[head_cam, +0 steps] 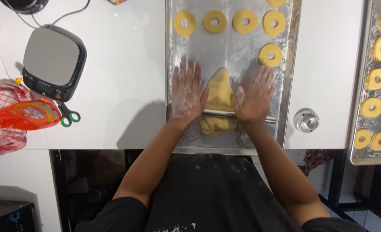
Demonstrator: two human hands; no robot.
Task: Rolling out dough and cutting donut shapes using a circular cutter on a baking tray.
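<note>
A lump of yellow dough [219,92] lies on a floured metal tray [285,81]. A thin metal rolling pin [218,112] crosses the dough near its front end. My left hand [187,92] presses flat on the pin's left part, fingers spread and dusted with flour. My right hand [254,96] presses flat on the pin's right part, fingers spread too. Several ring-shaped dough pieces [244,21] sit along the far side of the tray, and one more ring [270,55] lies just beyond my right fingertips.
A round metal cutter [306,120] stands on the white table right of the tray. A second tray [357,141] of dough rings is at the far right. Left are a kitchen scale [53,60], scissors [69,116], an orange bottle [25,115] and a checked cloth [5,96].
</note>
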